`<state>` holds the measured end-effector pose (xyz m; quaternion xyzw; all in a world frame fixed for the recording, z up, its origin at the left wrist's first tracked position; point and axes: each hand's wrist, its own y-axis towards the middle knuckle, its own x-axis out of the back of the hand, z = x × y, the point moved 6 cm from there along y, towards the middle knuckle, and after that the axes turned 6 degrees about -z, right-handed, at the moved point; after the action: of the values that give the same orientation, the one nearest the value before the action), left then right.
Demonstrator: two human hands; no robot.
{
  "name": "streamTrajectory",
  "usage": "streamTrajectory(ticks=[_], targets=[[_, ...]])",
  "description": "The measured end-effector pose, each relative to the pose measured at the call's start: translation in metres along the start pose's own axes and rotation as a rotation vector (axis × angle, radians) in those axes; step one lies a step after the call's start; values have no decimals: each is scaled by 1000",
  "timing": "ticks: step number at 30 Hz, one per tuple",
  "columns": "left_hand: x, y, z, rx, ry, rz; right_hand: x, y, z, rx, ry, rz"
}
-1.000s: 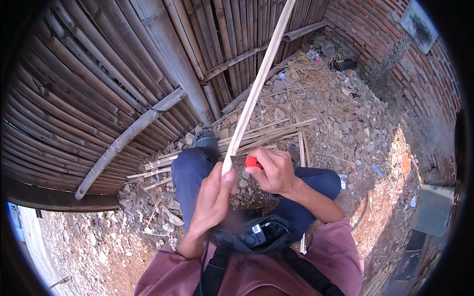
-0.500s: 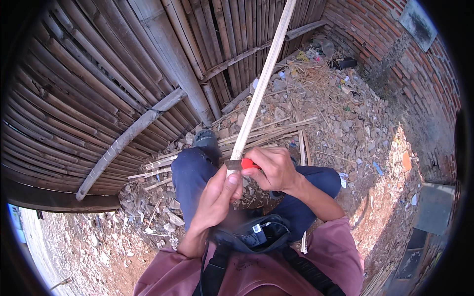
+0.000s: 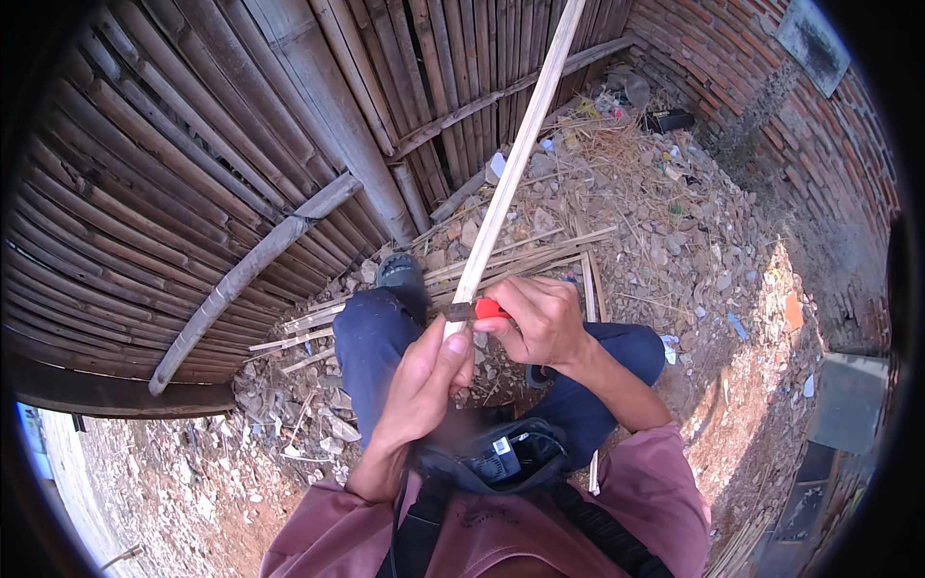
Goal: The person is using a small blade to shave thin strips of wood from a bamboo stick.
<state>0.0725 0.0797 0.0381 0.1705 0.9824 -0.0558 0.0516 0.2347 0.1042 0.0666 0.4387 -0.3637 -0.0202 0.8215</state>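
One pale wooden strip [image 3: 515, 173], long and narrow: its lower end sits in the left hand before the person's lap, its length slants up and to the right, and its far end runs out past the upper edge of the view. One left hand [image 3: 420, 380], fingers wrapped around the strip's lower end, thumb laid along it. One right hand [image 3: 541, 323], thumb and fingers clamped on the red handle [image 3: 492, 308] of a cutting tool. One dark, short blade [image 3: 458, 312], belonging to that tool, set crosswise over the strip just above the left thumb. Below the hands: one open black pouch [image 3: 511, 460] with small items inside, worn over a pink shirt [image 3: 462, 525]; dark blue trousers [image 3: 371, 352], knees spread. Beyond the knees: several loose wooden strips [image 3: 525, 260] lying across stony rubble [image 3: 665, 241]. On the rubble to the right: one orange piece [image 3: 793, 313], one blue scrap [image 3: 737, 326] near it. Surrounds: a bamboo wall [image 3: 164, 231] at left, with a crosswise pole [image 3: 246, 275]; a brick wall [image 3: 713, 43] at upper right.
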Motion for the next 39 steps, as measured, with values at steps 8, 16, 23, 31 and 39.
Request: streamTrajectory(ticks=[8,16,23,31,39], targets=[[3,2,-2,-2,18,-13,-1,3,1,-15,-22,-14],[7,-1,-2,-27,82,-69,-6,2,0,-35,-42,-25],[21,-12,-2,10,90,-62,6,-1,-27,-316,5,-69],[29,-25,8,6,79,-104,71,8,-74,-442,76,-441],[26,-19,3,-52,87,-104,-8,8,14,-47,142,73]])
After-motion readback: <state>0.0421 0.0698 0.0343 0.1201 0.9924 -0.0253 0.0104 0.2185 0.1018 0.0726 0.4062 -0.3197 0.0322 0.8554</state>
